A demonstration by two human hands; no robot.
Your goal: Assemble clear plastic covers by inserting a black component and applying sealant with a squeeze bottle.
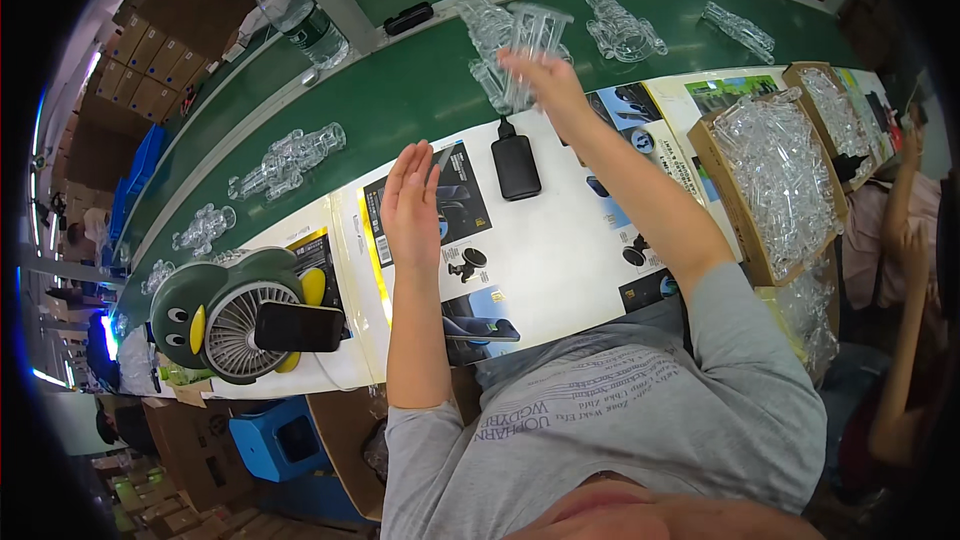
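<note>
My right hand (548,90) is stretched out over the green conveyor belt, its fingers closed on a clear plastic part (541,28) with ribs, which is blurred. Right behind that part, another clear plastic piece (484,22) lies on the belt. My left hand (410,215) is raised over the printed sheets on the white table (545,275), fingers stretched out and holding nothing. Between the two hands, a black rectangular device (516,167) with a cable plugged into its far end lies on the table.
More clear plastic pieces (290,160) sit along the belt (400,90). At left are a penguin-shaped fan (235,330), a black phone (298,327) and a water bottle (300,22). Cardboard boxes (765,180) of clear parts stand at right, beside another person's arm (905,270).
</note>
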